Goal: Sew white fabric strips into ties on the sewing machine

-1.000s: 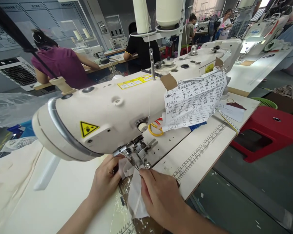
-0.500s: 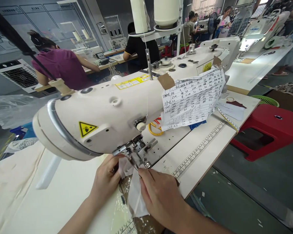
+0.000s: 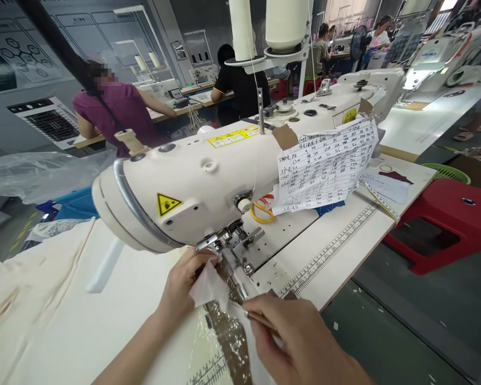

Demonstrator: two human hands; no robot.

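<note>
A white sewing machine (image 3: pixel 192 187) fills the middle, its metal presser foot area (image 3: pixel 232 256) low at the front. Just left of the foot, my left hand (image 3: pixel 184 280) is closed, its bent fingers pinching a thin white fabric piece (image 3: pixel 210 286); its fingertips are partly hidden. My right hand (image 3: pixel 288 334), nearer to me, is closed round a slim brown-shafted tool (image 3: pixel 262 321) with a metal end. That end is at the fabric's edge, and a white strip runs down beside the hand. Beneath lies a brown, shiny tape-covered surface (image 3: pixel 234 342).
A handwritten paper sheet (image 3: pixel 324 168) hangs from the machine. A printed ruler scale (image 3: pixel 336 243) runs along the table, with yellow scissor handles (image 3: pixel 262 211) behind the foot. Cream fabric (image 3: pixel 32 283) lies left; a red stool (image 3: pixel 444 224) stands right. Several people work at other machines.
My right hand has drawn back from the presser foot toward me, and the brown-shafted tool now shows in it. The white fabric stands more raised between my hands. The camera view has shifted left.
</note>
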